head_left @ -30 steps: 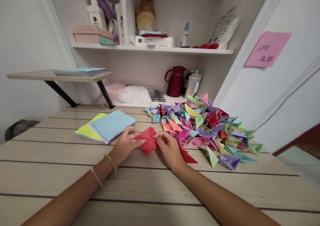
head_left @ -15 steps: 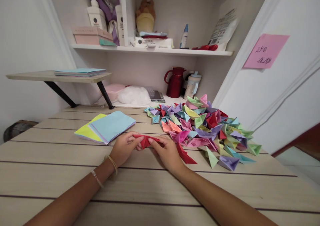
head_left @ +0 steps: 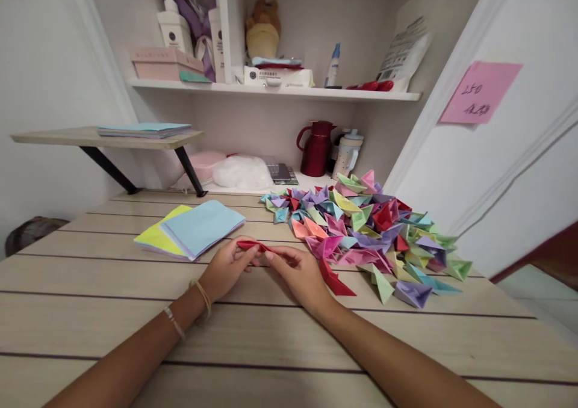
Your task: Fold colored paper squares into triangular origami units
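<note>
A red folded paper boat point(head_left: 251, 245) is held between my two hands, just above the table. My left hand point(head_left: 228, 269) is closed on its left part, the thumb lying along the near side. My right hand point(head_left: 301, 272) pinches the right end between thumb and forefinger. Fingers hide much of the boat. To the right of my right hand lies a large heap of folded paper boats point(head_left: 361, 221) in many colours; a red one point(head_left: 335, 280) is nearest. Left of my hands rests a stack of light blue paper point(head_left: 203, 226), with yellow sheets point(head_left: 158, 232) partly under it.
The slatted wooden table point(head_left: 253, 342) runs up to a white cabinet shelf point(head_left: 334, 93). A small raised wooden shelf point(head_left: 58, 135) bears more paper point(head_left: 144, 130). Behind the heap stand a red jug point(head_left: 316, 149) and a pale cup point(head_left: 347, 154).
The red paper has turned and shifted slightly left and up; less of it shows at the right. My right fingers now sit closer to its end. The heap and stack have not moved.
</note>
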A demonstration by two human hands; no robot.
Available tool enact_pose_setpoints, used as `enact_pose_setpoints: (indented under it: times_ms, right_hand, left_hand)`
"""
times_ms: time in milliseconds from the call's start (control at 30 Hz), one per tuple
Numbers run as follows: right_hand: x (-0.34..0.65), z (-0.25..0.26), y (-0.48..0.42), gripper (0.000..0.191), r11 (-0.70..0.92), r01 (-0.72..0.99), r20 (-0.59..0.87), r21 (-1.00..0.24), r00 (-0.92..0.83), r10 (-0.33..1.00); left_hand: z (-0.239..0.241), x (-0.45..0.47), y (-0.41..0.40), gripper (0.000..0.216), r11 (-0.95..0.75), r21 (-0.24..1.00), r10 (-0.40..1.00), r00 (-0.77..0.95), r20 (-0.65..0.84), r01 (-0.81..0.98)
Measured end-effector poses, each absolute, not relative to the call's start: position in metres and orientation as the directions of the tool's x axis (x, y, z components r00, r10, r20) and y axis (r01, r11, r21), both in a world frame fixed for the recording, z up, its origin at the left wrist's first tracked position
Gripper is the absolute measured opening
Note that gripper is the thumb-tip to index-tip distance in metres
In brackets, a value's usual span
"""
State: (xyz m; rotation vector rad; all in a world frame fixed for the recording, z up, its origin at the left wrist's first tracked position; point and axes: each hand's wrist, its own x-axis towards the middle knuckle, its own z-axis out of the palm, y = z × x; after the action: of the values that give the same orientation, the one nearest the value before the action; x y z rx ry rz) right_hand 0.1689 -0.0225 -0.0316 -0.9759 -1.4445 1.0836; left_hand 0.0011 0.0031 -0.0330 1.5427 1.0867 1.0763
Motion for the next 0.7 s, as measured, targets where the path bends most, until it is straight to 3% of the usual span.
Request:
enact_pose_setpoints:
  times_ms: [367,567,700]
  right_hand:
    - [0.170,-0.037,-0.020,0.029,0.220,0.048,0.215,-0.974,-0.103,0.971]
    - [0.170,-0.039,-0.019,0.028,0.252,0.171,0.243,-0.953,-0.071,0.967]
    - [0.170,-0.035,-0.023,0.024,0.335,0.275,0.324,-0.901,-0.085,0.942]
  left_hand:
    - [-0.025,0.004,-0.003,0.036,-0.173,0.967,0.966,0.223,0.130,0.186]
    - [-0.023,0.005,-0.006,0.032,-0.226,0.939,0.960,0.224,0.170,0.259]
    - [-0.024,0.004,-0.007,0.028,-0.334,0.857,0.935,0.254,0.249,0.392]
